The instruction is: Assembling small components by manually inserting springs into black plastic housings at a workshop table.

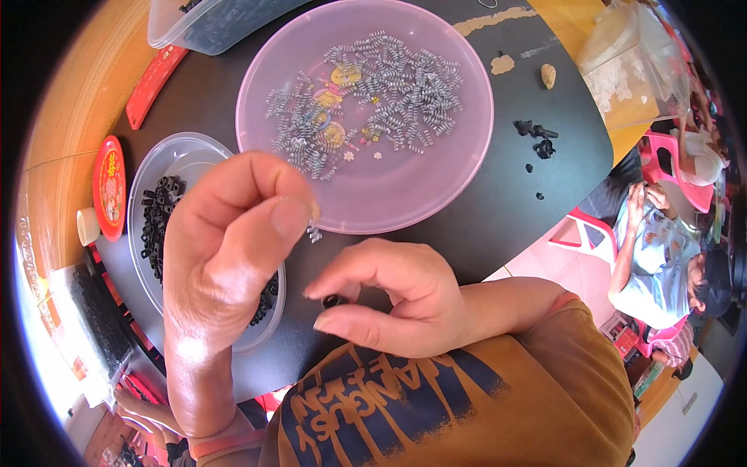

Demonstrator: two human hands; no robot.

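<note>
My left hand (237, 226) is closed in a pinch on a small metal coil spring (314, 234), which hangs below the thumb and fingertip. Just to its right, my right hand (401, 292) holds a small black cylindrical part (333, 300) between thumb and fingers. The two hands are close together but apart, in front of a pink translucent basin (459, 179). Many loose coil springs (412, 93) lie spread over the basin's floor. Partly hidden behind my left hand and forearm is a clear round tub (140, 183) with many small black parts (159, 214).
On the dark table (537, 117), black scraps (537, 132) and a peanut-like piece (548, 76) lie right of the basin. A clear bin (226, 31) stands far left. A red plate (113, 187) and white cup (87, 227) sit left. Another person (657, 265) sits at right.
</note>
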